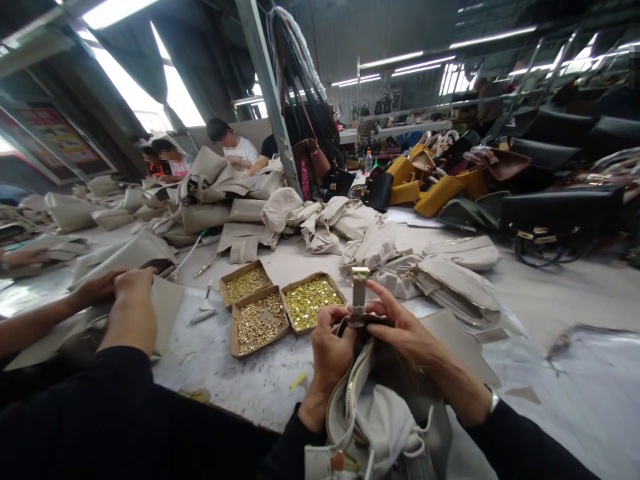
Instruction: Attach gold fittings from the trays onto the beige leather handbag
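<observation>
At the near side of the bench (215, 380), I see the left hand (331, 350) pinching a beige bag (390, 420) by its top, while the right hand (403, 330) holds the same top, its index finger beside an upright tab (359, 293) with gold metal. Beyond the left hand sit three cardboard trays (235, 339) of small gold pieces; farther lie crumpled beige pouches (345, 219), then mustard bags (440, 195) beside a black bag (379, 190).
</observation>
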`<state>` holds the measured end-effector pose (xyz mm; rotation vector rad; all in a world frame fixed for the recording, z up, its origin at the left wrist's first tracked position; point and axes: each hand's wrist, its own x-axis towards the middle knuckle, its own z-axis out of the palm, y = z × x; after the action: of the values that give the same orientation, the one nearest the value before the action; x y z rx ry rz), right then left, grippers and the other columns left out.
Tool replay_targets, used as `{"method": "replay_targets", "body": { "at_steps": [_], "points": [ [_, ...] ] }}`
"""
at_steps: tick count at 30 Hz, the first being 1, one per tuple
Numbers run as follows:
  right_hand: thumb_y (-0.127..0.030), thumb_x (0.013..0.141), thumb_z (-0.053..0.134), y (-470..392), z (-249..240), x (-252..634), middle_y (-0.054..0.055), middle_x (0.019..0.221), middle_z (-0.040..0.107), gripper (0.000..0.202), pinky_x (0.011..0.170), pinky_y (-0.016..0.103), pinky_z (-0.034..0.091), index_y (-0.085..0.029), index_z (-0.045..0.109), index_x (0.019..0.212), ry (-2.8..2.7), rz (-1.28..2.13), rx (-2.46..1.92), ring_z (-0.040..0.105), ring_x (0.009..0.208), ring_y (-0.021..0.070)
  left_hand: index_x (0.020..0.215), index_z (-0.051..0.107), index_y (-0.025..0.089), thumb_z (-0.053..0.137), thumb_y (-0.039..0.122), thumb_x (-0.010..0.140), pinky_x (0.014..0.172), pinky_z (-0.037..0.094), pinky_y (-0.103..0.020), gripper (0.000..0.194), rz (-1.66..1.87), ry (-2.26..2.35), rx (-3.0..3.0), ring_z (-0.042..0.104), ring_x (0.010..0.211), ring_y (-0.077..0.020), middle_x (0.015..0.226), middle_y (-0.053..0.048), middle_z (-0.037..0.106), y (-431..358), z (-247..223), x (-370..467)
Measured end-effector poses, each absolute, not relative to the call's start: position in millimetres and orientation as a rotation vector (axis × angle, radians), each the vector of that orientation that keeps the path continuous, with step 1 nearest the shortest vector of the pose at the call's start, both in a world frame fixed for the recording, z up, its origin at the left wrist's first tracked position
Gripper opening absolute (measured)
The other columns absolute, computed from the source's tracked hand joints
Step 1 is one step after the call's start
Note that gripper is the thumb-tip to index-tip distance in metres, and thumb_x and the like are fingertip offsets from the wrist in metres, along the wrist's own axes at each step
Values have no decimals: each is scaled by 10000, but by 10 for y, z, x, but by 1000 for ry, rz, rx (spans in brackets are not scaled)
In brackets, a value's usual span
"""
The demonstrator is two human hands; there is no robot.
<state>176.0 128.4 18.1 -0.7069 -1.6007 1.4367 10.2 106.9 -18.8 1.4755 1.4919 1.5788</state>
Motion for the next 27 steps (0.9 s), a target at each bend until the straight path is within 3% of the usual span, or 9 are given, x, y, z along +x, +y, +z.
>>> {"method": "replay_targets", "body": {
  "at_steps": [1,3,4,6,18,23,27],
  "points": [
    [-159,869,588,1276,193,1762,39,1213,738,717,1091,478,465,-338,431,1546,-1637,1382,-722,646,1189,229,977,597,206,693,199,824,768,552,-292,180,1595,1504,1492,688,815,-171,906,-19,696,1066,-186,98],
    [-164,888,579,1258,211,1761,32,1062,767,422,1039,461,483,-322,722,1252,-1761,1225,-741,639,1101,240,948,627,203,698,192,809,772,544,-297,156,1644,1532,1580,677,843,-182,930,-33,693,1060,-171,81],
    [-159,899,566,1247,216,1759,32,1001,774,320,1009,450,489,-311,798,1057,-1822,1156,-734,633,1053,240,914,639,202,689,168,795,781,539,-300,133,1661,1543,1637,672,860,-189,930,-36,692,1054,-161,71],
    [-139,909,546,1222,213,1760,32,937,781,331,933,421,503,-300,819,813,-1885,1086,-699,631,967,231,839,646,201,640,102,766,790,528,-299,123,1657,1556,1730,662,866,-191,891,-32,691,1040,-142,57],
    [-149,869,576,1149,144,1885,54,838,747,324,789,364,548,-314,840,778,-2000,1158,-715,672,851,226,931,643,200,507,-3,752,787,550,-321,303,1601,1342,2008,667,869,-207,913,-72,707,966,-314,70],
    [-231,869,644,1171,128,1951,64,814,743,238,788,357,559,-282,829,730,-1882,1337,-772,685,813,229,918,642,195,551,65,802,745,544,-332,196,1579,1371,2132,653,820,-219,864,-81,697,953,-377,99],
    [-311,761,786,1280,87,2010,73,850,755,77,761,344,574,-240,816,760,-1511,1490,-1031,692,814,240,927,661,193,582,158,875,690,519,-316,101,1543,1417,2250,621,743,-206,802,-68,661,948,-406,121]
  ]
}}
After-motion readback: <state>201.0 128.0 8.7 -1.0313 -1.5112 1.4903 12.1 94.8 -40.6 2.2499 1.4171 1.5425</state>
